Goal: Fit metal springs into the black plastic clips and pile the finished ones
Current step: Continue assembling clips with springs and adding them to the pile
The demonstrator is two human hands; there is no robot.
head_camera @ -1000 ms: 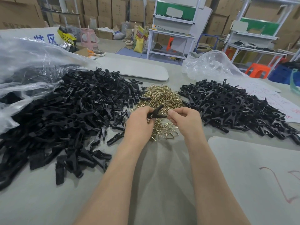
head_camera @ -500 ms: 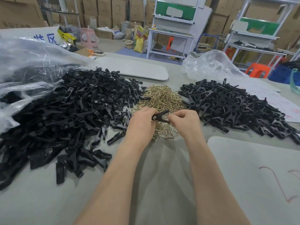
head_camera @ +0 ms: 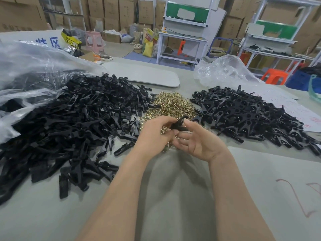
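Between left hand (head_camera: pixel 156 134) and right hand (head_camera: pixel 199 145), the clip (head_camera: pixel 178 124) sits pinched.

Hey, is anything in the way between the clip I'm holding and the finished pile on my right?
Nothing visible. The left hand and right hand hold the clip over the springs; the finished pile lies just to its right.

Tilted black clip (head_camera: pixel 178 123) over brass spring heap (head_camera: pixel 172 105)
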